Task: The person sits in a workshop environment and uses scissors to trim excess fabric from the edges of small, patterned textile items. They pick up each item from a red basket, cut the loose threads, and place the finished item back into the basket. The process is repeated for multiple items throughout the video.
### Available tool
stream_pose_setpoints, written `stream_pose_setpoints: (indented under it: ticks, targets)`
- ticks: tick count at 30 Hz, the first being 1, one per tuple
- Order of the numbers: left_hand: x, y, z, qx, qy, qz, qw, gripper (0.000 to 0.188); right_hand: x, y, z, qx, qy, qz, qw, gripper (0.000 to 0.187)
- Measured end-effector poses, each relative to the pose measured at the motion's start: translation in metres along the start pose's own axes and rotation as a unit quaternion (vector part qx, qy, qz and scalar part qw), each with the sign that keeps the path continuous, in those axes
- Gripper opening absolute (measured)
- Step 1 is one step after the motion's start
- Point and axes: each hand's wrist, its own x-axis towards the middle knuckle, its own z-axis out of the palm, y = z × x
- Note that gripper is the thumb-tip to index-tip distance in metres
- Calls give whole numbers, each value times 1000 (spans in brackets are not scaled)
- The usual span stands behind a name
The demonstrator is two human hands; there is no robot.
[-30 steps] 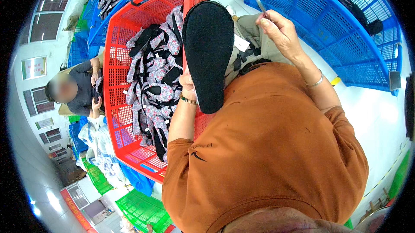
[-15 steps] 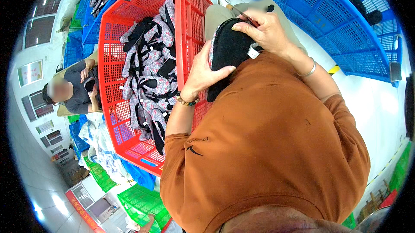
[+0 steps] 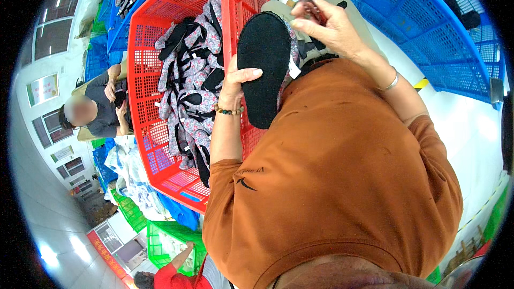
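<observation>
My left hand (image 3: 235, 83) is closed on the edge of a slipper (image 3: 262, 69), its thumb pressed on the black sole. The slipper stands with its sole facing me. A strip of grey floral fabric and a white tag show along its right edge. Above and to the right, my right hand (image 3: 334, 29) is closed around a scissors-like tool (image 3: 312, 11) with dark red handles and a metal tip. Motion blurs the tool, so its exact kind is unclear. It is apart from the slipper.
At my left stands a red plastic crate (image 3: 147, 85) with many floral and black slippers (image 3: 190, 96) inside. A blue crate (image 3: 396, 32) is at the far right. Beyond the red crate sits a person in dark clothing (image 3: 101, 109). Another person in red (image 3: 179, 278) is near green crates (image 3: 160, 246).
The slipper has turned so its whole sole faces me. My right hand has come off it and lifted slightly with the tool. A person in red has come into view at the lower left.
</observation>
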Motion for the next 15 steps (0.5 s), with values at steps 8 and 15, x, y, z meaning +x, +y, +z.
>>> stream_pose_setpoints:
  ticks: [8, 15]
  targets:
    - [2, -5, 7, -44, 17, -25, 999, 71, 5, 2, 5, 1, -39, 0, 999, 18]
    - [1, -11, -6, -76, 7, -29, 997, 76, -5, 1, -11, 103, -50, 71, 991, 16]
